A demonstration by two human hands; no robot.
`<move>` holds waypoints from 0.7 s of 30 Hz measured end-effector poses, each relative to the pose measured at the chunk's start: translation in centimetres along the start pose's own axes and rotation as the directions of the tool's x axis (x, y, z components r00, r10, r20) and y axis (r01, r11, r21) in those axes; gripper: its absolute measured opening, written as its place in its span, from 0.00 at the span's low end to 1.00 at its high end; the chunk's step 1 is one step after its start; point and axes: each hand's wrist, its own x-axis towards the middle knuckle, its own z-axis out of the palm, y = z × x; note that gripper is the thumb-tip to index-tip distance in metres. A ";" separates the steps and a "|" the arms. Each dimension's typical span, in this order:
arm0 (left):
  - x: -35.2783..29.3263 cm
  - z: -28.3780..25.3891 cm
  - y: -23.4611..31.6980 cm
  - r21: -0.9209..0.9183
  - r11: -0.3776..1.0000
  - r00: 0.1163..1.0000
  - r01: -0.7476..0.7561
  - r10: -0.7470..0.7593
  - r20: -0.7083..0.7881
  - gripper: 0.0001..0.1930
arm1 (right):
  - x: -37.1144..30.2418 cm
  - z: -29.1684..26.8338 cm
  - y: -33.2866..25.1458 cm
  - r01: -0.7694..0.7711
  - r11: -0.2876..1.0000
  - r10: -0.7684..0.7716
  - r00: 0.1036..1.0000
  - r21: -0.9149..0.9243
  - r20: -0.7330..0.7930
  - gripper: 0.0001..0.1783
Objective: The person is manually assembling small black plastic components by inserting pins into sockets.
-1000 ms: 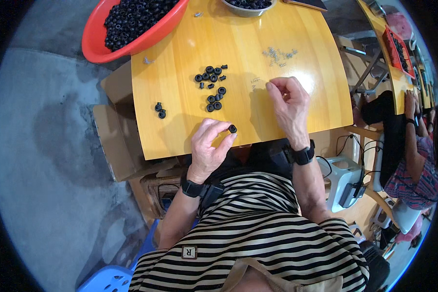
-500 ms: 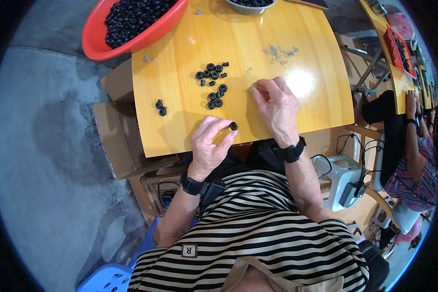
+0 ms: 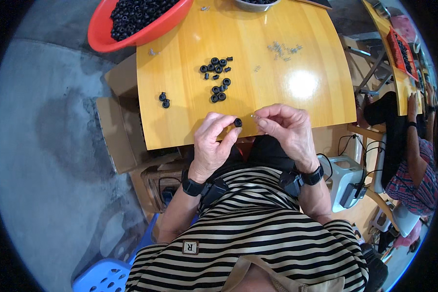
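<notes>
Between the thumb and fingers of my left hand point(image 3: 210, 145) is a small round black part point(image 3: 238, 122) with a hole in its middle. My right hand point(image 3: 291, 132), close by on the right, pinches a tiny silvery piece point(image 3: 253, 116) that looks like a spring. The two parts are held apart, over the near edge of the yellow wooden table point(image 3: 185, 124). Farther in lie several loose black rings point(image 3: 218, 69) with small black spool-shaped pieces among them. A few more black parts point(image 3: 166, 103) sit at the left. Small silvery spring-like pieces point(image 3: 283, 50) are scattered at the right.
A red basin point(image 3: 146, 39) full of black parts stands at the far left, with a grey bowl point(image 3: 258, 7) at the far edge. Cardboard point(image 3: 113, 131) is left of the table. A pale stool point(image 3: 343, 180) and another person's arm point(image 3: 413, 146) are at the right.
My right hand has come back from the table toward my left hand, and a tiny silvery piece now shows at its fingertips. My left hand still holds the black part.
</notes>
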 end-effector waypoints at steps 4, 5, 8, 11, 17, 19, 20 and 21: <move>0.1 -0.1 0.7 0.074 0.994 0.996 -0.083 0.084 -0.003 0.13 | -1.0 0.9 0.1 -0.019 0.993 0.014 0.999 0.116 0.044 0.07; 0.1 -0.1 0.8 0.075 0.994 0.997 -0.083 0.083 -0.003 0.13 | -0.9 1.0 0.3 0.071 0.997 -0.071 0.996 -0.001 0.046 0.06; 0.2 -0.2 1.2 0.186 0.969 0.987 -0.160 0.161 0.008 0.15 | -1.0 1.7 -0.6 0.166 0.975 -0.157 0.985 -0.148 0.072 0.03; 0.2 -0.2 1.5 0.226 0.952 0.978 -0.206 0.208 0.013 0.16 | -1.1 1.9 -0.8 0.198 0.945 -0.186 0.980 -0.262 0.070 0.03; 0.3 -0.2 2.1 0.360 0.885 0.954 -0.296 0.296 0.057 0.18 | -1.3 2.3 -0.8 0.326 0.859 -0.324 0.943 -0.396 0.073 0.03; 0.4 -0.2 2.4 0.361 0.870 0.940 -0.334 0.334 0.066 0.18 | -1.2 2.3 -0.9 0.276 0.876 -0.262 0.961 -0.396 0.089 0.04; 0.4 -0.2 2.4 0.361 0.870 0.940 -0.335 0.334 0.066 0.18 | -1.1 2.2 -0.7 0.276 0.876 -0.262 0.961 -0.396 0.088 0.04; 0.4 -0.2 2.3 0.344 0.879 0.942 -0.330 0.330 0.060 0.18 | -0.9 2.0 -0.3 0.251 0.907 -0.232 0.968 -0.339 0.096 0.04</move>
